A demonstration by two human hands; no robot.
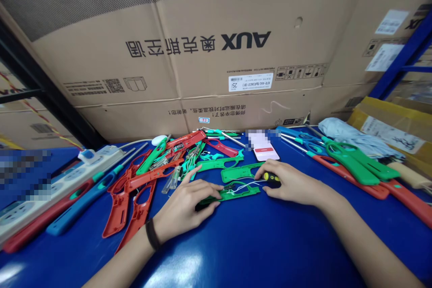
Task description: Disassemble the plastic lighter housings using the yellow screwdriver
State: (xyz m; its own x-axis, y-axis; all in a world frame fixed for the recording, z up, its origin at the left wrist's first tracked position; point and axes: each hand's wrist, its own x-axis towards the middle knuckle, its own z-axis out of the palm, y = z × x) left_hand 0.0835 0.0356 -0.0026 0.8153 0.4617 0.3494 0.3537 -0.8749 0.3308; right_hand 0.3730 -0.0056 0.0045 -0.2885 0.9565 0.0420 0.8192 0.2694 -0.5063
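Left hand [193, 201] grip pinched on green lighter shell [241, 195] on blue tabletop [256, 243], likely so it won't slide. Right hand [288, 183] grip wrapped round yellow-black screwdriver [272, 179], near white wires [248, 184].

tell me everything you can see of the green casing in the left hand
The green casing looks like a plastic half shell, hollow side up, running roughly left to right on or just above the blue table. White wires and a small dark part lie along it. The left hand grips and partly hides its left end; a screwdriver in the right hand is close, contact unclear.
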